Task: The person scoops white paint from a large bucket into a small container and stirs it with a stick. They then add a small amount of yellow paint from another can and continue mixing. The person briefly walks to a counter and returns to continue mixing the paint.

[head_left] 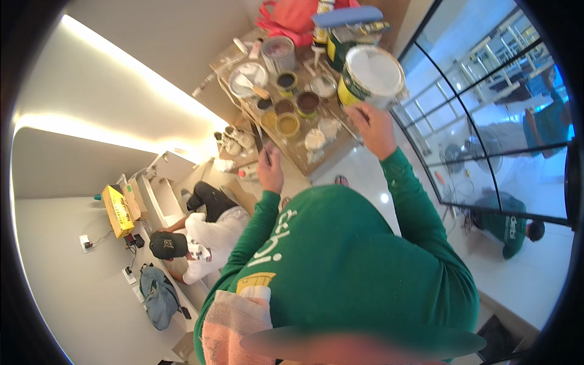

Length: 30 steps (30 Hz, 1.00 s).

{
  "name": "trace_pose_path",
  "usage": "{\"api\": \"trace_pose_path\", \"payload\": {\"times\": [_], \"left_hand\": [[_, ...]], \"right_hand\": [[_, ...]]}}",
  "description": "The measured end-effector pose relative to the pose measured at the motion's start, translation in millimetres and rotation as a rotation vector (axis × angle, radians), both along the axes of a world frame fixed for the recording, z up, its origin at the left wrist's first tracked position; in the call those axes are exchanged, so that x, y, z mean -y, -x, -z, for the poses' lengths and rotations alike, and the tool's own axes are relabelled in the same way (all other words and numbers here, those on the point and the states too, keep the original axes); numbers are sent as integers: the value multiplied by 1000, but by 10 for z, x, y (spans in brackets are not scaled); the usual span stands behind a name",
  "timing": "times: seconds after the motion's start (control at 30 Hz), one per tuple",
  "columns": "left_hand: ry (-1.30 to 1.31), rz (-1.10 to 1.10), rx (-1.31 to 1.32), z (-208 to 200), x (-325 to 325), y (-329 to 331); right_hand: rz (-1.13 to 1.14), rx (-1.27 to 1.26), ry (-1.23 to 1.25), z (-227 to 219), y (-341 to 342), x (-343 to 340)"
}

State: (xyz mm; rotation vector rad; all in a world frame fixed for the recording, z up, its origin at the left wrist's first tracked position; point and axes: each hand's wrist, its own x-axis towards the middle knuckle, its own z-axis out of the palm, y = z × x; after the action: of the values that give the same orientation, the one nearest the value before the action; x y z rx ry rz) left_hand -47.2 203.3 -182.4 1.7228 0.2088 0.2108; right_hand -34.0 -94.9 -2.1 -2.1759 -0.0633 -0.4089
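My left hand is closed around a dark, narrow putty knife, its blade pointing up at the near left edge of a paint-stained table. My right hand is pinched beside a large white-lidded paint bucket; what its fingers grip is too small to make out. Between the hands stand several small open cans, among them a yellow-ochre one, a dark brown one and a black one. Lumps of whitish putty lie close to my right hand.
A grey-white pail, a round white lid and a red bag occupy the table's far part. At left, a person in white crouches by a low shelf. A black-framed glass partition runs along the right. Shoes lie left of the table.
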Motion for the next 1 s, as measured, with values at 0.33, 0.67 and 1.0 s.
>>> {"api": "trace_pose_path", "payload": {"times": [0.33,0.67,1.0], "left_hand": [[-456,382,213,-1000,85,142],[-682,430,289,-1241,316,-21],[-678,385,436,-1077,432,-62]], "right_hand": [[26,-84,-106,158,-37,121],[31,-71,-154,181,-15,103],[36,-82,-143,145,17,116]]}}
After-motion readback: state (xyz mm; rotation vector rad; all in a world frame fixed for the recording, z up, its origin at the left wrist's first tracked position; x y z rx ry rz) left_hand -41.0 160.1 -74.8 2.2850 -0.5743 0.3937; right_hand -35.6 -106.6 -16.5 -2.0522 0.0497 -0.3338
